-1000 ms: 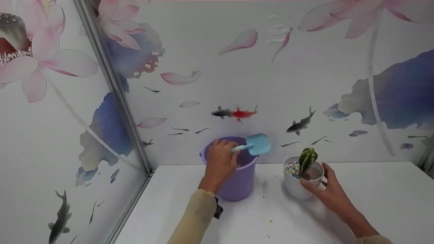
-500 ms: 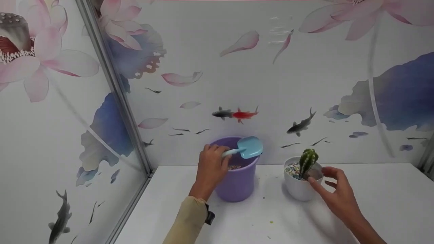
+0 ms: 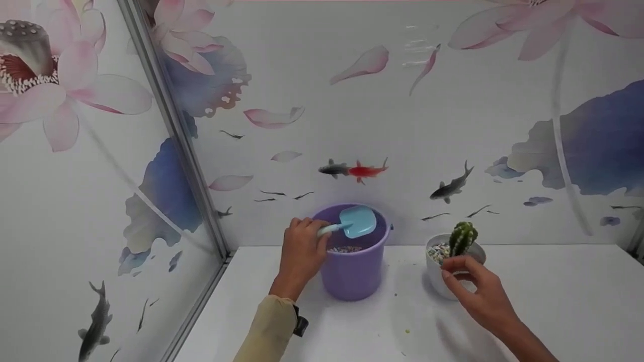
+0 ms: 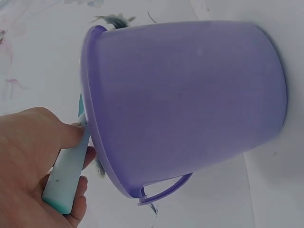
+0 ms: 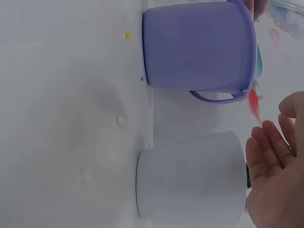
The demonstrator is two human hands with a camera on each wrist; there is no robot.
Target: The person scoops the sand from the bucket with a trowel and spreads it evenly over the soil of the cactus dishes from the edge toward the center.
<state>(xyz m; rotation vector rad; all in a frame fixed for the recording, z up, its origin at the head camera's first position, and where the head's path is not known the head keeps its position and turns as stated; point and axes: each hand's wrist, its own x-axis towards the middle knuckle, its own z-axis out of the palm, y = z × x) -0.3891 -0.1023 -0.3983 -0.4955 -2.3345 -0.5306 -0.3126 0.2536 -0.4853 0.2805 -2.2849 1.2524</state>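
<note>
My left hand grips the pale handle of a small light-blue toy shovel at the rim of a purple bucket. The shovel's blade lies over the bucket's mouth, and multicoloured pebbles show inside below it. In the left wrist view the thumb presses along the handle. To the right stands a white pot with a green cactus and coloured pebbles. My right hand is in front of this pot, fingers loosely bent, nothing visible in them; it hides part of the rim.
A white tabletop bears a few crumbs, among them a yellow bit. Behind it rises a white wall printed with lotus petals and fish. A metal corner strip runs down at the left.
The shovel and my left hand have moved left and slightly down over the bucket. My right hand has let go of the pot's right side and moved left, in front of it.
</note>
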